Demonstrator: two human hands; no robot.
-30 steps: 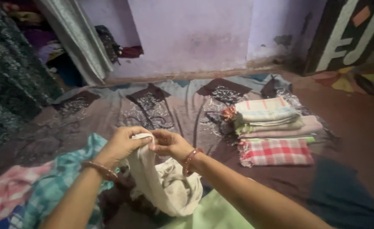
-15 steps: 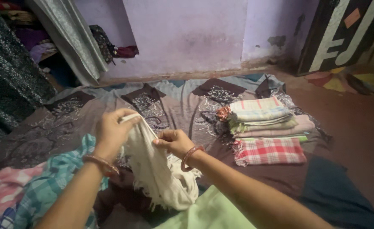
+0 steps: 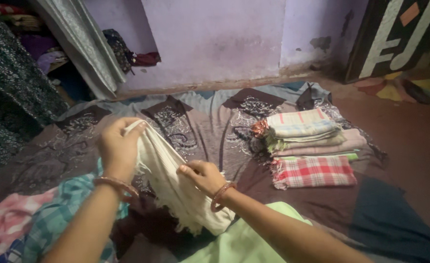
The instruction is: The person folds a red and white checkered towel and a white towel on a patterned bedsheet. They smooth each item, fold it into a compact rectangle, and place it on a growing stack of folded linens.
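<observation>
Your left hand (image 3: pixel 117 148) is closed around the upper end of a cream cloth (image 3: pixel 173 182), fingers curled over its bunched edge. Your right hand (image 3: pixel 202 175) pinches the same cloth lower down, thumb and fingers closed on its side, so the fabric runs taut and slanted between the two grips. Below your right grip the cloth hangs loose, its fringed end resting over a pale green cloth (image 3: pixel 239 238). Under your left wrist lies a teal checked cloth (image 3: pixel 64 214), with a pink checked cloth (image 3: pixel 5 221) beside it. Well to the right of your right hand, a stack of folded cloths (image 3: pixel 305 134) sits on the patterned brown spread (image 3: pixel 195 122), and a red checked folded cloth (image 3: pixel 315 171) lies just in front of the stack.
</observation>
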